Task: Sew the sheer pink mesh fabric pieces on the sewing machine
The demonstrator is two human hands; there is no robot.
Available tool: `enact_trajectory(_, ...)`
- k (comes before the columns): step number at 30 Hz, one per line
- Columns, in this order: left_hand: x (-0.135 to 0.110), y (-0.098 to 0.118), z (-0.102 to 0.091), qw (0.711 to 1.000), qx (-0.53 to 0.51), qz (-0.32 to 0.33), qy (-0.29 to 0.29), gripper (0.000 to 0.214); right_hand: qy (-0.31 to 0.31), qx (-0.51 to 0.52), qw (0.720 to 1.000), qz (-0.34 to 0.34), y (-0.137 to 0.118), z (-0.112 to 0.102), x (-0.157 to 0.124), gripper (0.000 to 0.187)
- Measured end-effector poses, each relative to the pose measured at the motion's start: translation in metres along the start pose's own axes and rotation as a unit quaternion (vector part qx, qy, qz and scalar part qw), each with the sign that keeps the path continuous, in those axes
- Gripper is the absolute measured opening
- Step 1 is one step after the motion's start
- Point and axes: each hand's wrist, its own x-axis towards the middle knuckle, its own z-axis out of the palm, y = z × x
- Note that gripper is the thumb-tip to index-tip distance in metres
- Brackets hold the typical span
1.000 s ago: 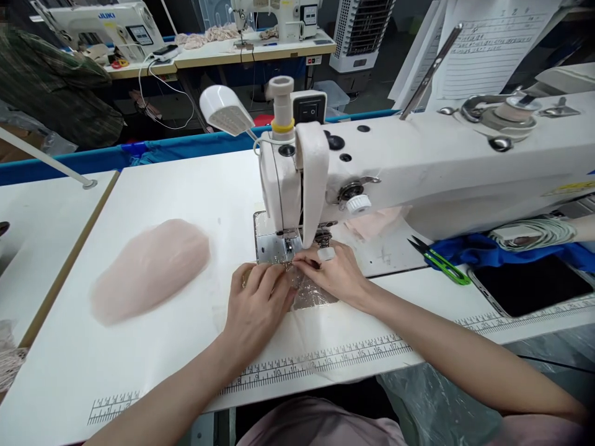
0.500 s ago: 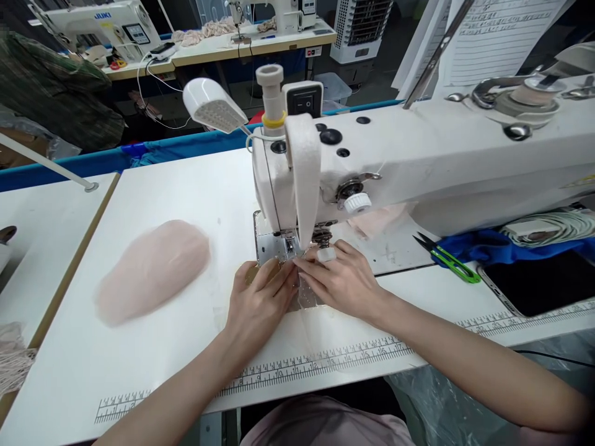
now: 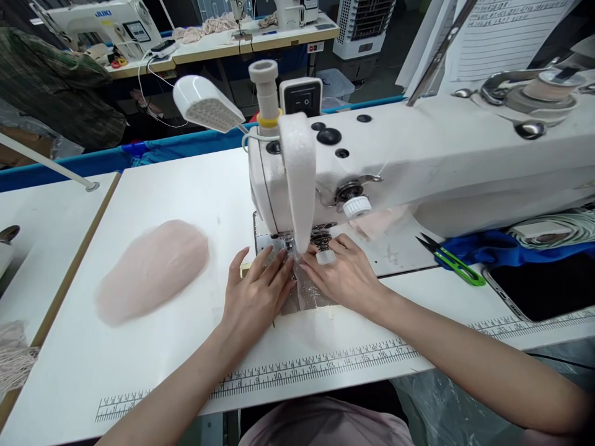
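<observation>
Sheer material (image 3: 315, 295) at the sewing machine's (image 3: 385, 148) needle end, beneath both hands

A white bench (image 3: 116, 362) carries the machine. Left of the machine lies pale pink cloth (image 3: 155, 269). Just before its needle end, the left hand (image 3: 252, 292) rests palm down, fingers extended and spread; the right hand (image 3: 346, 271) bends its fingers onto the material, though whether they pinch cannot be told. At the machine's front right lie a phone (image 3: 543, 286) and green snips (image 3: 460, 267).

Left hand (image 3: 250, 298) flatter now (fingers (image 3: 261, 262) straighter)
</observation>
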Motion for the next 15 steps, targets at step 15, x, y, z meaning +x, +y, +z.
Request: enact_trajectory(15, 0.0004, 0.0022, 0.0016, 1.000, 0.011, -0.003, -0.003, 0.029, 0.011, -0.018, 1.000, 0.000, 0.0015, 0.0020, 0.0011, 0.022)
